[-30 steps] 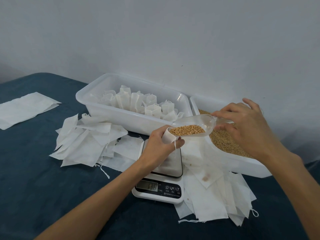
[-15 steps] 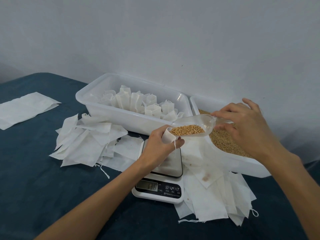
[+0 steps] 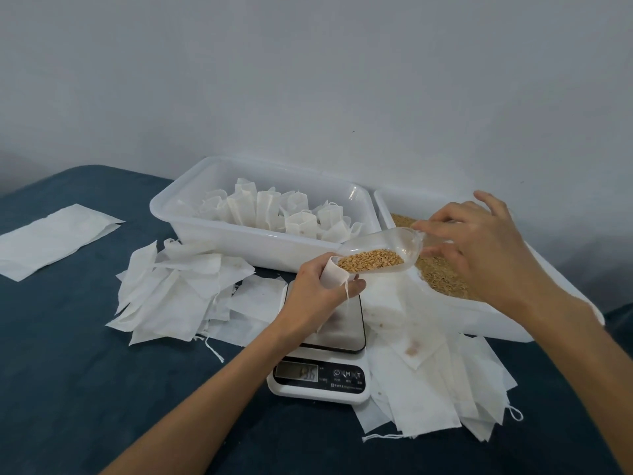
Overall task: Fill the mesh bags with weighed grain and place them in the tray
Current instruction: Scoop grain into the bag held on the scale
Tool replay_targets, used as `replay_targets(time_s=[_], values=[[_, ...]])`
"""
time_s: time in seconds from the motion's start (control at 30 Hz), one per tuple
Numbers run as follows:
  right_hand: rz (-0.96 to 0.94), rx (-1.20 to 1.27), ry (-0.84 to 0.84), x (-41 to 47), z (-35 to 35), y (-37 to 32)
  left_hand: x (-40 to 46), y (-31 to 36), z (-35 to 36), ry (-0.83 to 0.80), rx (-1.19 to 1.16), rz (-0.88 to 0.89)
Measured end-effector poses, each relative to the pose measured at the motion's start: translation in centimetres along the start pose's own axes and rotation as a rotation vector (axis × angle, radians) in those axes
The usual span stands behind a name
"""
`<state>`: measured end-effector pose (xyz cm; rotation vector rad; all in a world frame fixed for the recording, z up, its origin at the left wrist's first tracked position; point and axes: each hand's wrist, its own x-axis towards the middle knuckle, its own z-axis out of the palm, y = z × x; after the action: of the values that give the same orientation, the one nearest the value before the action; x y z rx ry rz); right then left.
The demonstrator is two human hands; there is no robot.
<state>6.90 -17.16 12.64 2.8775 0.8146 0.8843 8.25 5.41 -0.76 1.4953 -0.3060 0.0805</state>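
My left hand (image 3: 317, 289) grips a white mesh bag (image 3: 334, 274) over the scale (image 3: 325, 347), its mouth held open upward. My right hand (image 3: 479, 248) pinches the handle of a clear plastic scoop (image 3: 397, 245) loaded with grain (image 3: 371, 262); the scoop's lip rests at the bag's mouth. The white tray (image 3: 219, 229) behind holds several filled bags (image 3: 263, 210). To its right, a second white tray (image 3: 513, 320) is full of loose grain (image 3: 442, 275). The scale's display shows digits I cannot read surely.
Piles of empty white bags lie left of the scale (image 3: 178, 289) and right of it (image 3: 438, 382). A flat white stack (image 3: 51, 240) sits at the far left on the dark blue cloth (image 3: 68, 371). A grey wall stands right behind the trays.
The scoop has tilted slightly down toward the bag's mouth. Both hands stay almost where they were.
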Motion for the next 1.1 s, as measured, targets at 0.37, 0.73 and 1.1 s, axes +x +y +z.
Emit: replay_targets(time_s=[0.37, 0.73, 1.1], values=[[-0.009, -0.042, 0.033, -0.2, 0.3, 0.0, 0.3, 0.4, -0.5, -0.054, -0.036, -0.054], [-0.022, -0.057, 0.061, 0.1, 0.7, -0.3, 0.6, 0.5, -1.5, -0.106, -0.049, -0.06], [-0.034, -0.062, 0.063, 0.3, 0.7, -0.7, 0.1, 0.7, -2.1, -0.111, -0.064, -0.069]])
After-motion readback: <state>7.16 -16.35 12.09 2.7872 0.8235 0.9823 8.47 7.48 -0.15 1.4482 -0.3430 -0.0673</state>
